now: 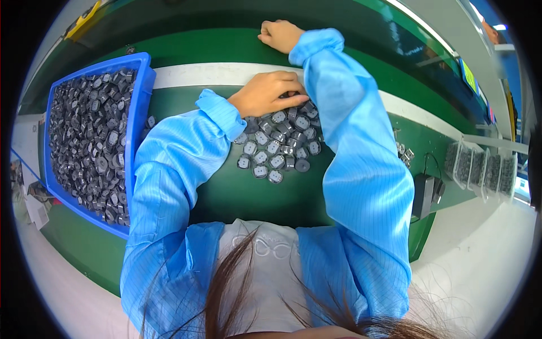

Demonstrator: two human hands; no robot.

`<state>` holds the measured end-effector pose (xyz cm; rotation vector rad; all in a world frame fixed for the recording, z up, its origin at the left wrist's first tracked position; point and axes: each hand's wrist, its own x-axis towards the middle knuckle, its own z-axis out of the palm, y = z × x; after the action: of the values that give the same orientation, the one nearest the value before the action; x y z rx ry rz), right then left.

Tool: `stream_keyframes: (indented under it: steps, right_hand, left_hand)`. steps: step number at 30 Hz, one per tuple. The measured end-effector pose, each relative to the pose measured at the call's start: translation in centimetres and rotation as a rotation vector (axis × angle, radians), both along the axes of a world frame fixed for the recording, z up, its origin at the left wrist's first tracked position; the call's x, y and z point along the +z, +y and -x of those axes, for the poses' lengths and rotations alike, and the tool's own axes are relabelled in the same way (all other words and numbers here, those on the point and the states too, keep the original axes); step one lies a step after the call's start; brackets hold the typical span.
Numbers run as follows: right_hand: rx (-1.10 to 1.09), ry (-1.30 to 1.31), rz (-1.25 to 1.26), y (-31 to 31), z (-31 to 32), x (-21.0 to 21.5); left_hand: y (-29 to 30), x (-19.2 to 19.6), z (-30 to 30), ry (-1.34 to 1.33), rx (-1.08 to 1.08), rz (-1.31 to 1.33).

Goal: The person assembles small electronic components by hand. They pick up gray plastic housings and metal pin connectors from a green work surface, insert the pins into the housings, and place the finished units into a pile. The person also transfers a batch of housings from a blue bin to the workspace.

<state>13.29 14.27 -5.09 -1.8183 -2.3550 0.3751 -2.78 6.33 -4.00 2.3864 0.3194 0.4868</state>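
Observation:
A pile of small dark grey round parts [279, 144] lies on the green work surface [254, 198] in front of me. My left hand [268, 93] rests on the far edge of this pile, fingers curled over a few parts; whether it grips one I cannot tell. My right hand [279, 35] lies farther away on the dark green belt [197, 39], fingers closed into a loose fist, with nothing visible in it. Both arms wear light blue sleeves.
A blue bin [138, 113] full of the same grey parts stands at the left. A white strip [186, 74] divides the surface from the belt. At the right stand clear trays with dark parts [480, 166] and a small black box [423, 195].

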Motion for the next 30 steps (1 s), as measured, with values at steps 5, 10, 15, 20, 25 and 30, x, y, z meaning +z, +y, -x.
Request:
stream_keyframes:
  steps: [5,10,15,20,25,30]
  right_hand:
    - [0.062,0.120,0.119,-7.2,-2.2,9.9]
    - [-0.097,-0.004,0.120,-17.1,-5.4,14.1]
    - [-0.476,0.070,0.006,-23.8,-6.0,12.5]
    - [-0.503,0.222,0.027,-27.3,-4.4,8.9]
    - [-0.529,0.387,-0.127,-27.6,-4.6,8.4]
    - [-0.677,0.004,-0.564,-27.3,-9.8,5.1]
  left_hand:
    - [-0.8,-1.2,-1.8,-0.059,-0.073,0.015]
    - [-1.3,0.1,-5.1,0.041,-0.311,0.200]
    - [-2.1,0.7,-9.4,0.100,-0.476,0.192]
    - [0.2,2.1,-12.0,0.388,-0.502,0.497]
    - [3.1,1.7,-15.4,0.404,-0.462,0.608]
    - [2.7,2.3,-16.3,0.301,-0.684,0.884]
